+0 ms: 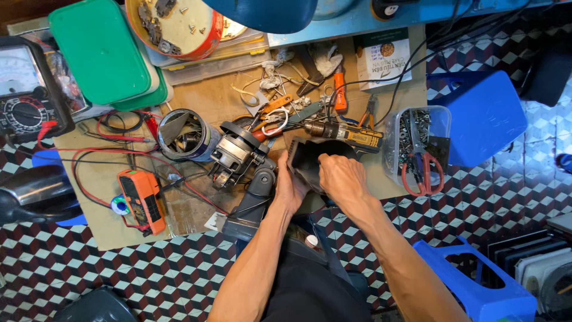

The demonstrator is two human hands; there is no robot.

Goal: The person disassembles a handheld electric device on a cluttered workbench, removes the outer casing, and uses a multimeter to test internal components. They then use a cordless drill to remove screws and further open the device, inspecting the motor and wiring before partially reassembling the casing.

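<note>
Both hands clasp one black plastic housing (310, 164): left hand (290, 189) grips its left edge, right hand (339, 177) curls over its top.
Just left lies one grey electric motor (237, 154); farther left, one orange meter (142, 201); right, one clear tub (415, 143) holding red-handled scissors (422, 172); beyond, one cordless drill (345, 134).

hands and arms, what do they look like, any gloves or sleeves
Both arms are bare from the lower edge of the picture up to the wrists, with no sleeves in view. The left hand and right hand wear no gloves. No watch, ring or band shows on either.
</note>
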